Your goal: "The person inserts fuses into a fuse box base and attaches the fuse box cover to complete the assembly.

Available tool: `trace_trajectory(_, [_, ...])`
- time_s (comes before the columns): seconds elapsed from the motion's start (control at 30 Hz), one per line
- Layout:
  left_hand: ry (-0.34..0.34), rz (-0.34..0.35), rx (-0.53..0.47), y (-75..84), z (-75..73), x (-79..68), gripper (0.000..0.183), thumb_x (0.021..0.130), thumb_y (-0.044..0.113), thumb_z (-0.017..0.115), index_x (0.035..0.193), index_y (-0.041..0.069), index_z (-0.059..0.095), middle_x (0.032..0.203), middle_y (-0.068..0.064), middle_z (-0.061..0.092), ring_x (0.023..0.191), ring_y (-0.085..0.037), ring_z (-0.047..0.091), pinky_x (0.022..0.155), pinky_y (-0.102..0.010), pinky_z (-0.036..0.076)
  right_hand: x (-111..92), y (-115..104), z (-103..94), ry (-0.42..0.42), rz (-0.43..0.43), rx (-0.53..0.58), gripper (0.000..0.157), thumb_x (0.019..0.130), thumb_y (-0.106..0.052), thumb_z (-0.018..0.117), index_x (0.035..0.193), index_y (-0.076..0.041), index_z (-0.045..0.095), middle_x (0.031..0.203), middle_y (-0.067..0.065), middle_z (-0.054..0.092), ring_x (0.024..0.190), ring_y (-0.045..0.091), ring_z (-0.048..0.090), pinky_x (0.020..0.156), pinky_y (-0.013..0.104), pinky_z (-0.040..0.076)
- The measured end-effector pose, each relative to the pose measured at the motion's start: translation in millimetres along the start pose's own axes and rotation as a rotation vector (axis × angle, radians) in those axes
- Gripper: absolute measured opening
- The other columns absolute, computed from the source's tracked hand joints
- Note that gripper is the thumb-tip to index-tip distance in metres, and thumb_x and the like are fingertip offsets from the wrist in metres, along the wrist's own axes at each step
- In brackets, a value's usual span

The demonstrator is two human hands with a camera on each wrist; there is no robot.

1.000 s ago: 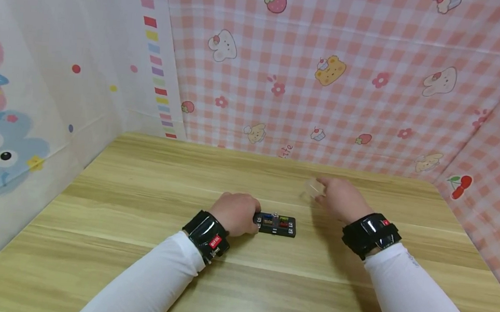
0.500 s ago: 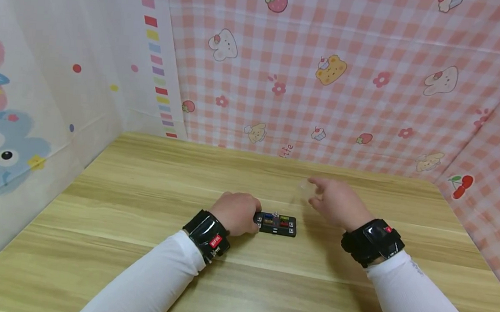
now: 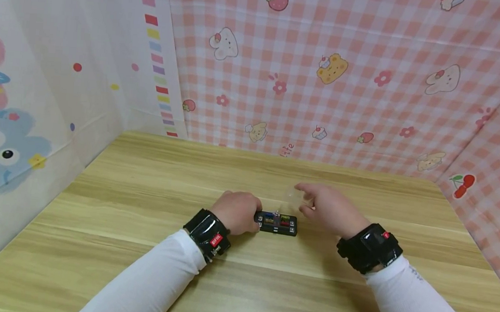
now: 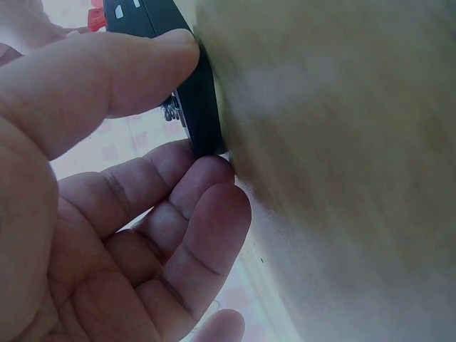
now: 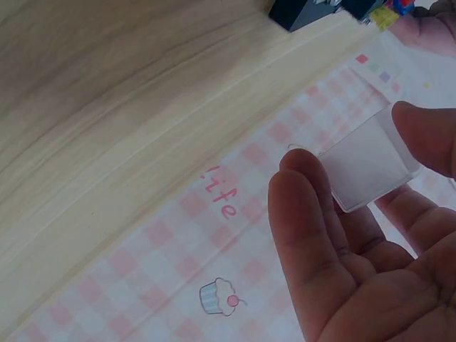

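Observation:
A black fuse block point(image 3: 287, 231) with coloured blade fuses and metal terminals lies on the table. My left hand point(image 3: 236, 213) grips its left end; in the left wrist view the thumb presses one side of the black body point(image 4: 203, 107), with fingers at its lower end. My right hand point(image 3: 333, 208) pinches a clear plastic cover point(image 5: 367, 160) between thumb and fingers. In the head view that cover point(image 3: 291, 197) is faint, held in the air just behind and above the block's right half. A corner of the fuse block point(image 5: 303, 13) shows at the top of the right wrist view.
The wood-grain table point(image 3: 166, 169) runs back to a pink checked cloth point(image 3: 293, 101) hanging behind it. A white printed cloth point(image 3: 74, 114) stands on the left, and checked cloth point(image 3: 491, 192) closes the right side.
My right hand has moved left with the clear cover, bringing it from the right toward the fuse block. The left hand and the block have stayed in place.

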State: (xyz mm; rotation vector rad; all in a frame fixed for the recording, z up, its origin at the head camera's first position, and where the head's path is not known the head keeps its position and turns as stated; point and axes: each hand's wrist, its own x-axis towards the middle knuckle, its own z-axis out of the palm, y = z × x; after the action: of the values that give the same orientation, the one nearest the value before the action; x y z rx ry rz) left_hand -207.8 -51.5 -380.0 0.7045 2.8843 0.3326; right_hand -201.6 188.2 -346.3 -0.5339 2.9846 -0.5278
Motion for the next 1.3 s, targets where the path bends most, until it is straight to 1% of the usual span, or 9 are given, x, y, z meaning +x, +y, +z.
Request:
trace_trajectory(0.17, [-0.002,0.004,-0.004,-0.5,0.3,0.7,0.036,0.083,0.037,0.088,0.112,0.017,0.08,0.099,0.005,0.077,0.08,-0.013,0.061,0.092,-0.042,0.046,-0.9,-4.3,4.7,-0.022,-0.042,0.0,0.05,0.098,-0.018,0.074,0.146,-0.012,0.061,0.118,0.013,0.077,0.106,0.027,0.074,0.09,0.048,0.061])
trace_trajectory(0.37, [-0.001,0.011,-0.007,-1.0,-0.7,1.3,0.033,0.083,0.036,0.088,0.108,0.017,0.08,0.095,0.007,0.076,0.078,-0.013,0.06,0.09,-0.042,0.047,-1.7,-8.8,9.0,-0.032,-0.088,0.003,0.048,0.097,-0.016,0.075,0.144,-0.013,0.064,0.117,0.012,0.077,0.104,0.023,0.073,0.088,0.044,0.061])
trace_trajectory(0.6, [0.003,0.02,0.003,-0.9,-1.0,1.4,0.034,0.082,0.036,0.088,0.11,0.016,0.08,0.095,0.006,0.075,0.078,-0.013,0.06,0.088,-0.041,0.047,-2.2,-11.7,10.9,-0.037,-0.148,-0.002,0.047,0.096,-0.013,0.075,0.142,-0.01,0.066,0.119,0.012,0.076,0.091,0.016,0.068,0.08,0.038,0.058])
trace_trajectory(0.73, [0.0,0.022,0.002,-1.4,-0.6,1.7,0.034,0.082,0.035,0.088,0.11,0.016,0.08,0.094,0.006,0.075,0.077,-0.013,0.06,0.087,-0.041,0.047,-2.8,-13.5,11.7,-0.054,-0.156,-0.016,0.049,0.096,-0.013,0.075,0.144,-0.011,0.065,0.117,0.01,0.076,0.087,0.014,0.065,0.077,0.035,0.057])
trace_trajectory(0.93, [0.001,0.027,0.002,-2.1,0.6,2.8,0.029,0.082,0.035,0.088,0.104,0.018,0.08,0.087,0.009,0.071,0.075,-0.013,0.059,0.085,-0.04,0.046,-2.0,-14.8,14.6,-0.076,-0.166,-0.02,0.051,0.096,-0.013,0.076,0.145,-0.011,0.063,0.109,0.007,0.073,0.08,0.013,0.059,0.071,0.03,0.052])
trace_trajectory(1.03, [0.002,0.026,0.006,-1.9,0.5,2.9,0.028,0.083,0.035,0.088,0.104,0.017,0.08,0.086,0.009,0.071,0.075,-0.013,0.059,0.085,-0.04,0.046,-1.5,-15.0,16.9,-0.071,-0.185,-0.03,0.051,0.096,-0.013,0.076,0.145,-0.01,0.063,0.112,0.007,0.073,0.08,0.012,0.057,0.071,0.029,0.05])
trace_trajectory(1.17, [0.005,0.025,0.0,-2.0,0.6,2.6,0.028,0.083,0.035,0.088,0.103,0.017,0.08,0.086,0.009,0.071,0.075,-0.013,0.059,0.085,-0.04,0.046,-1.9,-16.0,19.3,-0.06,-0.204,-0.052,0.051,0.096,-0.014,0.076,0.145,-0.01,0.064,0.118,0.009,0.074,0.083,0.012,0.059,0.072,0.029,0.051])
trace_trajectory(1.3, [0.011,0.03,0.0,-2.4,1.0,3.1,0.024,0.083,0.035,0.088,0.098,0.019,0.079,0.083,0.01,0.069,0.074,-0.013,0.059,0.085,-0.041,0.046,-2.6,-17.6,20.3,-0.072,-0.208,-0.067,0.052,0.095,-0.014,0.077,0.145,-0.01,0.064,0.115,0.009,0.075,0.081,0.011,0.058,0.071,0.029,0.051])
